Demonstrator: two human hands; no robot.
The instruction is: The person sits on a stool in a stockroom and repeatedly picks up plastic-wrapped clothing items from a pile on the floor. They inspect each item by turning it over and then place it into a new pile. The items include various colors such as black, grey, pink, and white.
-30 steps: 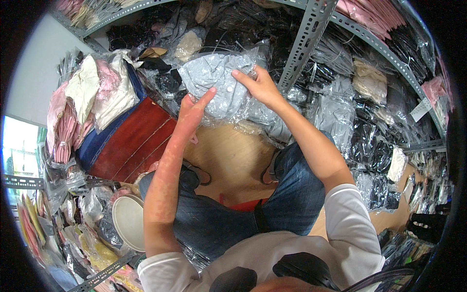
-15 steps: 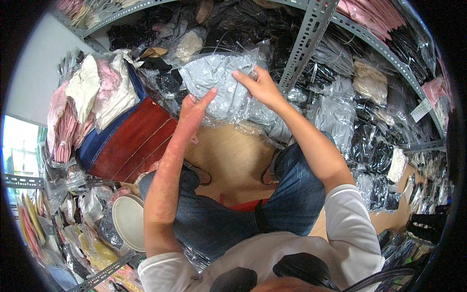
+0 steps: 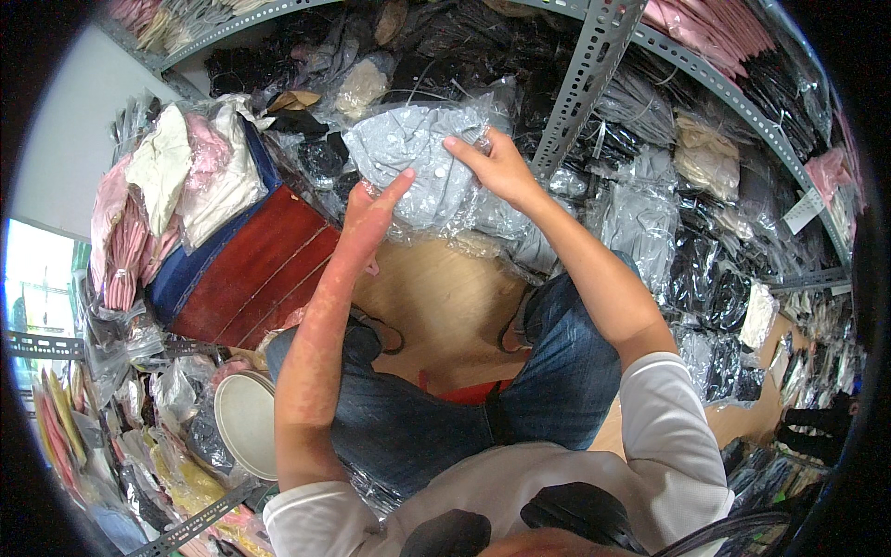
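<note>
A light grey folded garment in a clear plastic bag (image 3: 422, 190) is held up between my two hands, over more bagged clothes. My left hand (image 3: 376, 204) grips its lower left edge, the thumb and forefinger lying along the front and the other fingers curled out of sight. At the upper right edge, my right hand (image 3: 501, 169) pinches it with the thumb on top and the remaining fingers behind. Small round light spots, perhaps buttons, show on the grey cloth near its middle.
To the left, pale and pink garments (image 3: 190, 176) lie on a dark red box (image 3: 255, 269). A perforated metal post (image 3: 587, 88) rises beyond my right hand. Shelves of bagged clothes surround me. A white oval lid or tub (image 3: 246, 422) stands by my left forearm.
</note>
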